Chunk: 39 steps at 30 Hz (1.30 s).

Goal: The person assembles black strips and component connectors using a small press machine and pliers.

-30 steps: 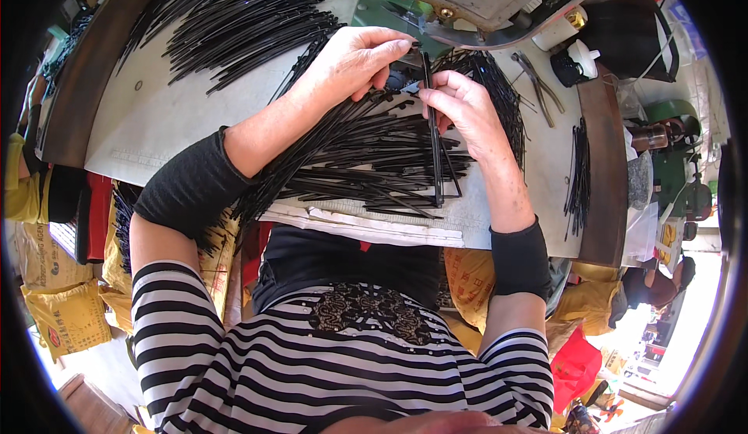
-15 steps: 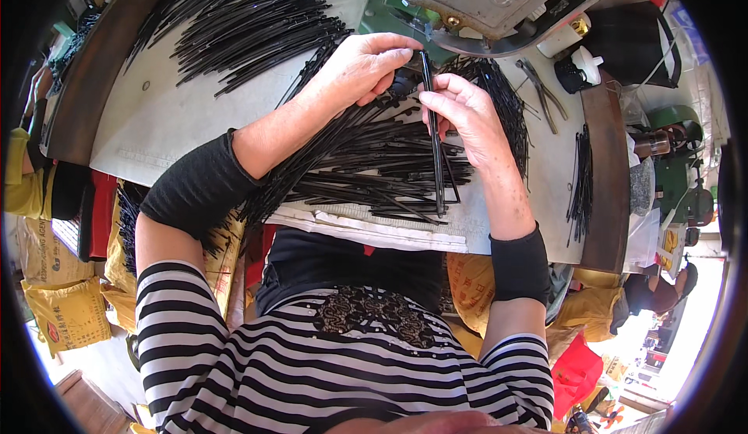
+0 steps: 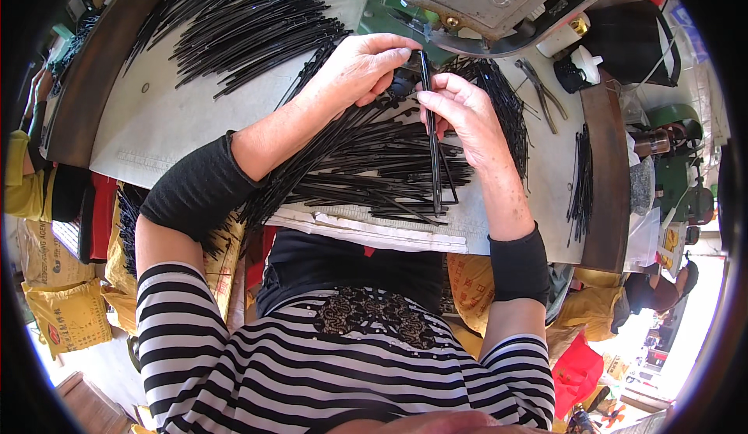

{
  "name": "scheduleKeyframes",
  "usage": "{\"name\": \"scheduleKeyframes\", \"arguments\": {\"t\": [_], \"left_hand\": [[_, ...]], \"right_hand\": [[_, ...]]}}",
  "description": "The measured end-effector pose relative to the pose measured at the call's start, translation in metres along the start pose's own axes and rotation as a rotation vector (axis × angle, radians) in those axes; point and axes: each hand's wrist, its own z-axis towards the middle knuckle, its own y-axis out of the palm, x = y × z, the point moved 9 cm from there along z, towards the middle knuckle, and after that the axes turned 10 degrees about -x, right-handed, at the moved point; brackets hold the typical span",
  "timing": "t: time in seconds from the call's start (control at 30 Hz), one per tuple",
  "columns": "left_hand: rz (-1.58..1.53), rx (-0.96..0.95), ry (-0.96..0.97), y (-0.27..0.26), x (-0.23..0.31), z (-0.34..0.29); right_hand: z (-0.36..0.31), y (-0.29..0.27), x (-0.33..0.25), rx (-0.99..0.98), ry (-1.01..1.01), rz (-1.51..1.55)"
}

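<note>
A thin black rod, looking like a jointed umbrella rib, stands lengthwise before me at the machine's front. My right hand pinches it between thumb and fingers near its upper part. At its far end, the thumb and forefinger of my left hand close on the tip; the other fingers are curled. A thinner black piece hangs beside the rod's lower half. Beneath my hands lies a loose heap of similar black rods. The green machine with a metal cover sits just beyond my fingertips.
More black rods spread over the far left of the pale metal table. Pliers lie to the right, near a small rod bundle. A dark raised border bounds the right side. Yellow sacks stand below left.
My hands stay in nearly the same place with the rod between them. The rod's near end has shifted very slightly to the left.
</note>
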Motion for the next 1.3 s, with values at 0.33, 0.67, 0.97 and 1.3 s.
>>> {"name": "scheduleKeyframes", "arguments": {"t": [0.33,0.67,0.97,1.3], "left_hand": [[-0.010,0.012,0.000,0.000,0.003,0.000],[0.023,0.033,0.034,-0.005,0.001,0.003],[0.132,0.027,0.086,-0.007,0.007,0.010],[0.110,0.016,0.044,-0.008,0.002,0.013]], "right_hand": [[0.000,0.002,0.000,0.007,-0.024,0.013],[0.003,0.004,-0.004,0.067,-0.072,0.042],[0.008,0.002,-0.004,0.058,-0.059,0.060],[0.009,-0.001,-0.006,0.056,-0.057,0.071]]}}
